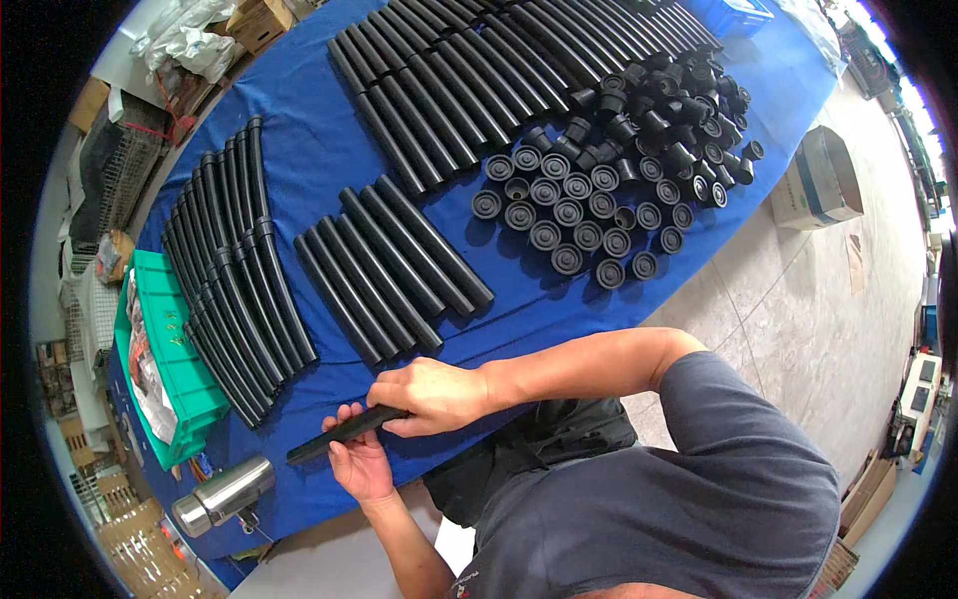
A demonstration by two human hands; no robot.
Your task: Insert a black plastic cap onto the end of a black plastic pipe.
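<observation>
The black tube (351, 429) is held above the near edge of the table (299, 150), at a slant, one end toward the lower left and the other under the right hand (436, 393). The left hand (364, 471) is palm up and grasps the tube's middle section between thumb and fingers. The right hand is closed over the upper end; its fingers conceal that end, so whether a fitting is present there cannot be told.

Step in hand, as judged: two-handed handling of a single tube, the left hand supporting, the right working at one end. The next move calls for steady left-hand support and control of the tube's angle by the right.

Just beyond the right hand lies a small group of loose tubes (404, 250), side by side. To its left lie the jointed tubes (222, 258), next to the green crate (190, 349). A metal cylinder (225, 494) lies near the tube's free end. Farther out are the long tube rows (449, 90) and, to their right, the black caps (569, 212), partly ordered, partly heaped. A cardboard box (818, 185) stands on the floor (788, 290).
</observation>
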